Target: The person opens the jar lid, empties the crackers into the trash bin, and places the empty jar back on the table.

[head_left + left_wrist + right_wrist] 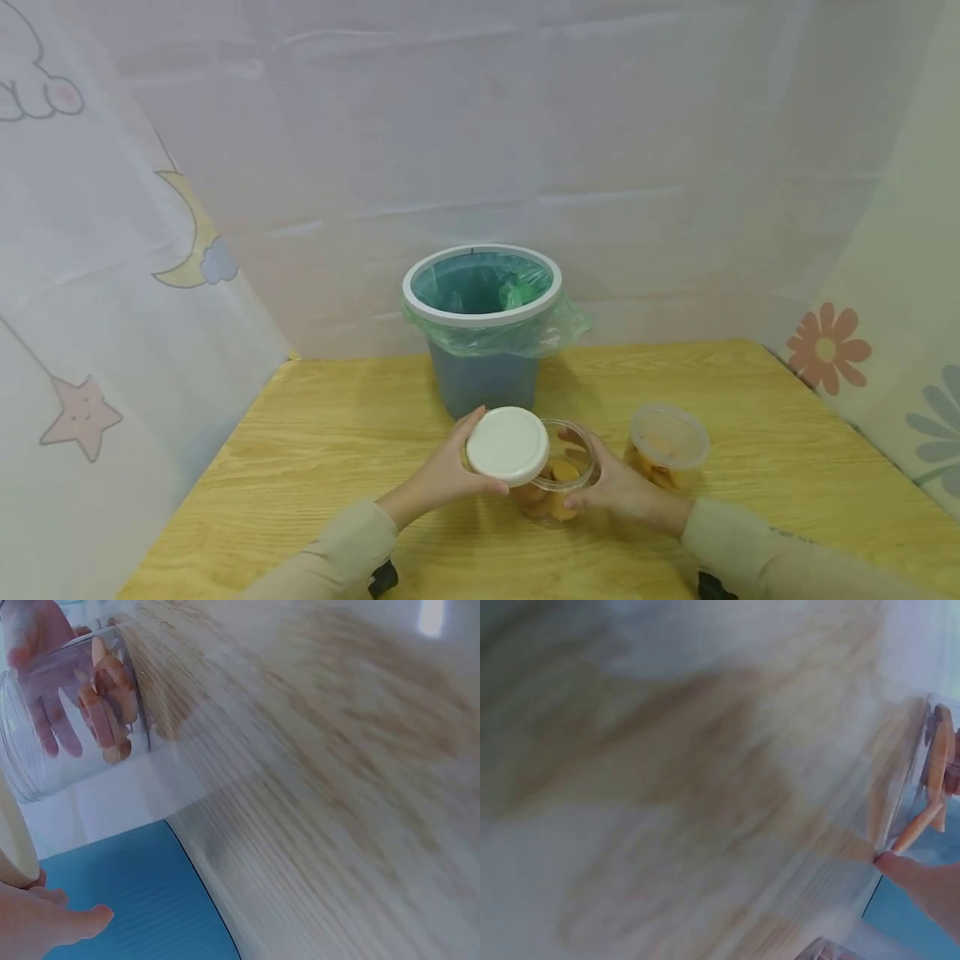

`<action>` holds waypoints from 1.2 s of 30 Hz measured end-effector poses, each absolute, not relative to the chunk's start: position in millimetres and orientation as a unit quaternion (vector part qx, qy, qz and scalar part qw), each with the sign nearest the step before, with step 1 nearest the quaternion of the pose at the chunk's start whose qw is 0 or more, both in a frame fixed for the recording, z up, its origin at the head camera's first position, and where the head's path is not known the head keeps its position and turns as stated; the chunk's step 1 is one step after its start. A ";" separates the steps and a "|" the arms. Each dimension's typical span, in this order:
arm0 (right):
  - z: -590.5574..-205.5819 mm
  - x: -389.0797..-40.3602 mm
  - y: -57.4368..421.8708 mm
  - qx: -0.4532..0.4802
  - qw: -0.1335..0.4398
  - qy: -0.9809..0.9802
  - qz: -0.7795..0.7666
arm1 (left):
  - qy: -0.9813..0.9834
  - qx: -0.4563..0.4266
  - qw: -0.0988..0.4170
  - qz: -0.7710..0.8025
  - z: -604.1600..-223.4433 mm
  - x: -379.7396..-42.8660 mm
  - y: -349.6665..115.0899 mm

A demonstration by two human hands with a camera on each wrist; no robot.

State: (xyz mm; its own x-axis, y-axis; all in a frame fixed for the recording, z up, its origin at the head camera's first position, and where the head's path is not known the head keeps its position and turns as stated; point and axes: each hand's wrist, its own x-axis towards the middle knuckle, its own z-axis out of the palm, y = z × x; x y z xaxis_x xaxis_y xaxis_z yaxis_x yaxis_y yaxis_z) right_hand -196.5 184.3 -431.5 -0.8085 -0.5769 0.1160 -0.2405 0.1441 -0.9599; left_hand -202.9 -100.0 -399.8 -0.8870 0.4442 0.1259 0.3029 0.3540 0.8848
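In the head view my left hand (442, 473) grips a round white lid (507, 446) by its edge. The lid is off the jar and partly overlaps its rim in this view. My right hand (624, 490) holds the clear jar (553, 510), thumb on the near side and fingers on the far side. Orange-brown biscuit-like pieces (109, 705) lie in the bottom of the jar, seen through its wall in the left wrist view. The right wrist view catches only part of the right hand (922, 889) against the jar.
Right of the right hand stands a second clear container (670, 442) with a translucent lid and orange-brown pieces inside. Behind the hands is a blue-grey bin (486, 379) with a white rim and a green bag (517, 337) lining it. All stand on a wood-grain table (315, 442).
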 end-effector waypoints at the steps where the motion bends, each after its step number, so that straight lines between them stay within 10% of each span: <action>1: -431.7 -197.1 184.4 -0.274 0.141 0.744 -0.593 | 0.820 0.227 0.067 0.521 -399.6 -202.6 -101.9; 36: -428.4 -190.8 195.8 -0.290 0.157 0.756 -0.566 | 0.861 0.184 0.037 0.473 -414.4 -203.3 -153.9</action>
State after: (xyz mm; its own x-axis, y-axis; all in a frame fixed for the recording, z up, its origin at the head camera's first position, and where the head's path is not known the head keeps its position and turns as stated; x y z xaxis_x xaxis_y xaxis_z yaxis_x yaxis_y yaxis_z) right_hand -190.8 195.8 -428.4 -0.7828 -0.6156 0.0906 -0.2606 0.1922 -0.9461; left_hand -203.3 -153.9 -414.4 -0.9299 0.3511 0.1099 0.2811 0.4852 0.8280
